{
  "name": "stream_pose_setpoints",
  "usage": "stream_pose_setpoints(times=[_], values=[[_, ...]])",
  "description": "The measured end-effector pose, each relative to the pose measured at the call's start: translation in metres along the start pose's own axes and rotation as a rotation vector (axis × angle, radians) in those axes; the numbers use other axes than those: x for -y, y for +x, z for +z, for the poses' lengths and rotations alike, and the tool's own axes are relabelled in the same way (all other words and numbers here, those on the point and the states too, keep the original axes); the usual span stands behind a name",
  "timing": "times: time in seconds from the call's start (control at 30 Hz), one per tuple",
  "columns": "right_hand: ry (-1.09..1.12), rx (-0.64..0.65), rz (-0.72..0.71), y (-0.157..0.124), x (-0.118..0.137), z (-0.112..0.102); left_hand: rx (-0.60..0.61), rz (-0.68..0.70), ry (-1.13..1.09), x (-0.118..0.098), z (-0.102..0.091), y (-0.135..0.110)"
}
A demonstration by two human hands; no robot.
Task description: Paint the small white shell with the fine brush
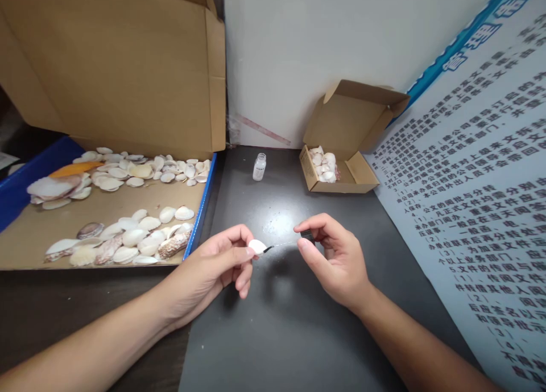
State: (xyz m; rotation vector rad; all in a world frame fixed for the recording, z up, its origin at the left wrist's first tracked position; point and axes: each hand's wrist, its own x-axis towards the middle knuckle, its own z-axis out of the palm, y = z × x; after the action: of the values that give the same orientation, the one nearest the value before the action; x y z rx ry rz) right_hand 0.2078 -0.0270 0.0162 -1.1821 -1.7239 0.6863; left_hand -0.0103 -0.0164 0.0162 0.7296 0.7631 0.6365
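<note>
Between the thumb and fingers of my left hand is a small white seashell. My right hand pinches the black cap of a brush applicator, whose thin clear stem runs left to a dark tip. That tip is at the shell's right edge; whether it touches the shell I cannot tell. Behind both hands a small clear bottle with a white label stands upright and uncapped on the dark tabletop.
At the left, an open blue-edged cardboard box holds many seashells in rows. A smaller open carton with white shells stands at the back right. A printed sheet slants along the right side, and a white panel rises behind.
</note>
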Motion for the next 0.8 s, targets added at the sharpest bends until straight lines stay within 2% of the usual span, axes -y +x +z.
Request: stream_pose_setpoints(times=[0.37, 0.6, 0.8], values=[[0.012, 0.015, 0.005, -0.0005, 0.0017, 0.0018, 0.002, 0.002, -0.01, -0.0011, -0.0003, 0.0004], [0.038, 0.023, -0.062, -0.0021, 0.0016, 0.0013, -0.005, 0.006, -0.047, 0.0, -0.0007, 0.001], [0.008, -0.001, -0.063, -0.0034, 0.0024, 0.0018, -0.027, 0.005, -0.064, 0.0006, -0.0019, 0.0021]])
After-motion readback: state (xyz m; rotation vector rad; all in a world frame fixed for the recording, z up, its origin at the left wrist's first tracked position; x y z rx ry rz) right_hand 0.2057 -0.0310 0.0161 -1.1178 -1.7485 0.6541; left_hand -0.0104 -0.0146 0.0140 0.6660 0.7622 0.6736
